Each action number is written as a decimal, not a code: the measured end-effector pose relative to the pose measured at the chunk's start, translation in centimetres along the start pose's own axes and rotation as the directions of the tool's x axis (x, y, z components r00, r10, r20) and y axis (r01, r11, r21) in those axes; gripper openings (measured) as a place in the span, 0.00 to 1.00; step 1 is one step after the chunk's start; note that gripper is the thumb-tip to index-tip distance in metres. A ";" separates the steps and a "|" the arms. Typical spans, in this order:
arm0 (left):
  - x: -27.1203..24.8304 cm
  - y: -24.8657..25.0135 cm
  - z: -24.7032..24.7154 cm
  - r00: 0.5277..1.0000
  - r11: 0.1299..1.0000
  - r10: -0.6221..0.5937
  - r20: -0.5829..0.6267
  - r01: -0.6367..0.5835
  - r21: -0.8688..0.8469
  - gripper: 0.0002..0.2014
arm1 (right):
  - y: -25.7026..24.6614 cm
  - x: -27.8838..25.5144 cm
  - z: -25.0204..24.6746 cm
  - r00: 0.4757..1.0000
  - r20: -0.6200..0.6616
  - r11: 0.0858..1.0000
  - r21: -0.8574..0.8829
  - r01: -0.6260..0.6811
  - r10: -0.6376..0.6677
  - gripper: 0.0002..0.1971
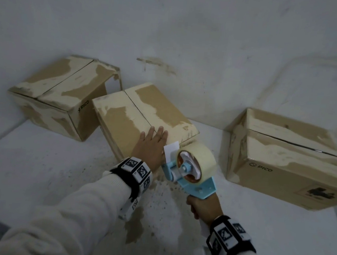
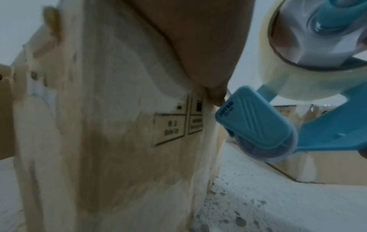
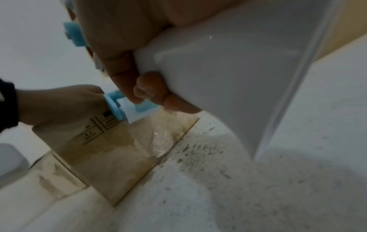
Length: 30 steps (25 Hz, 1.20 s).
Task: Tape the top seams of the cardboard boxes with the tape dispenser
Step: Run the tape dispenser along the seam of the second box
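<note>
**Dispenser at the near edge of the middle box**

The middle box [image 1: 142, 116] sat tilted on the table [image 1: 36, 168], its top seam a dark line running away from the person, apparently untaped. The left hand [image 1: 151, 146] lay flat, fingers straight, on the near part of the top, right at the seam. The right hand [image 1: 205, 208] was wrapped round the handle of the dispenser [image 1: 190, 168], whose nose was just off the box's near face; a loose tab of tape [image 1: 170, 151] stood up at the front.

Judged: box looked light and probably empty, so likely to slide under a pull; the flat palm was the right brace. Cardboard stiff at the edges, flaps likely to give at the seam. Outer paper was peeled in pale patches, so tape might grip unevenly. Dispenser was rigid plastic; hold by the handle, clear of the cutter.

Left box [image 1: 61, 96] and right box [image 1: 288, 159] stood well apart, their seams showing. Table white, speckled and stained. Wall [image 1: 192, 37] white, scuffed. Light dim
</note>
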<state>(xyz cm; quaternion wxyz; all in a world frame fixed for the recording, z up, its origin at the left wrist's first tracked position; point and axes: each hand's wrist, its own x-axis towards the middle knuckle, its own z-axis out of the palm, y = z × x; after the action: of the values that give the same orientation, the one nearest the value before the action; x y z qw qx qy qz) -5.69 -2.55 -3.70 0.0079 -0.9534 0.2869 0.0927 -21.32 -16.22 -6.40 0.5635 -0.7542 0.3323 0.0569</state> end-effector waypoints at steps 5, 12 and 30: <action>0.4 1.7 0.1 0.992 0.991 -0.116 -0.041 0.113 -0.068 0.34 | -0.4 -0.5 -2.2 0.995 -0.096 0.998 0.039 0.040 -0.036 0.11; -0.8 1.3 0.1 0.996 0.977 0.081 -0.037 -0.072 0.200 0.38 | -3.1 -2.0 -5.1 0.974 -0.144 0.981 0.068 0.184 -0.173 0.09; -3.9 -7.7 -7.2 0.933 -0.195 0.068 0.352 0.359 -0.913 0.42 | -13.0 -2.6 1.1 0.918 -0.009 0.911 0.122 0.394 -0.396 0.09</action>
<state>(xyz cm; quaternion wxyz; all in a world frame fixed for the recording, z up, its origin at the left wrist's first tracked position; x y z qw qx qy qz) -3.46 5.53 3.75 -0.6726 -0.6167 -0.0062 0.4089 -15.66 -12.25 5.00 0.6108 -0.7696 0.1714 -0.0727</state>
